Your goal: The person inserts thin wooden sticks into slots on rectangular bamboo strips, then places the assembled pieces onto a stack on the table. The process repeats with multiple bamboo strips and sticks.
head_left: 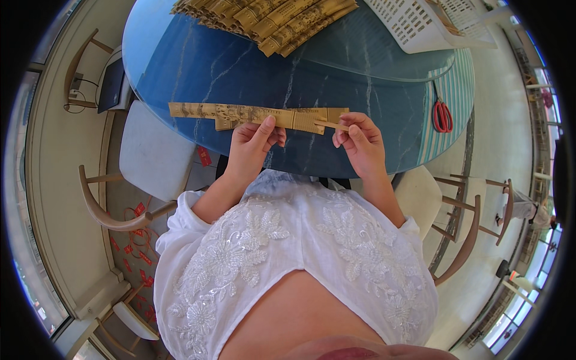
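My left hand [251, 146] grips a long tan printed paper strip [231, 112] from below, its thumb pressed on top near the middle. The strip looks like flat cardboard packaging with dark drawings, and its layers overlap and fan apart at both ends. At its right end, my right hand [362, 143] pinches a narrow tan paper piece [331, 125] between thumb and fingers. Whether that piece is joined to the strip I cannot tell. Farther back on the table lies a pile of similar tan printed pieces [264, 21].
The round blue marbled table [240, 72] is in front of me. Red-handled scissors [442, 116] rest on a striped cloth [453, 84] at the right. A white slotted basket [414, 27] stands at the back right. Chairs flank me, a white one [153, 150] at left.
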Tool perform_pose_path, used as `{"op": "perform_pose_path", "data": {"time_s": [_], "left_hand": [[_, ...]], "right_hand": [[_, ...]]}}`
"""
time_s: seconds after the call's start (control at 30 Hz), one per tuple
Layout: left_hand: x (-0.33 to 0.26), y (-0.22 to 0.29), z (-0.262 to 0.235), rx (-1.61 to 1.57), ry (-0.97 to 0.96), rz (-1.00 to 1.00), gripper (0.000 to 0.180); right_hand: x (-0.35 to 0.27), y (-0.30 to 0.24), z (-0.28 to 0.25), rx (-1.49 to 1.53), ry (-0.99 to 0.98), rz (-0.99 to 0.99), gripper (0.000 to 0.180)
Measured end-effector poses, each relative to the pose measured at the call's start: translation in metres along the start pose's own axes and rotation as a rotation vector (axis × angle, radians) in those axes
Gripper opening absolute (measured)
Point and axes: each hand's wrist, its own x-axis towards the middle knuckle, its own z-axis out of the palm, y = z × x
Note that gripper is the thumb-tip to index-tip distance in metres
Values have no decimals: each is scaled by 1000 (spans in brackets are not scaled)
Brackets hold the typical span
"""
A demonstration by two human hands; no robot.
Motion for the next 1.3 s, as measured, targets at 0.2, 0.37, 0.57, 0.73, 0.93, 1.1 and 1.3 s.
{"op": "perform_pose_path", "data": {"time_s": [0.2,0.37,0.57,0.73,0.93,1.1,1.3], "left_hand": [[-3,-7,7,17,-60,-59,26],[-2,-10,6,28,-20,-41,25],[1,-9,4,-12,22,7,24],[0,-7,-1,43,-61,-10,26],[0,-8,1,13,-65,-34,26],[1,-10,3,-13,-80,-40,25],[-1,-9,9,-13,-85,-70,23]], "right_hand": [[1,7,17,-41,36,122,28],[2,6,17,-247,78,85,25],[-5,9,15,-249,81,102,26],[-5,6,13,-186,67,178,30],[-6,1,15,-253,1,140,32],[-7,4,13,-179,-24,109,32],[-9,2,10,-241,34,129,34]]}}
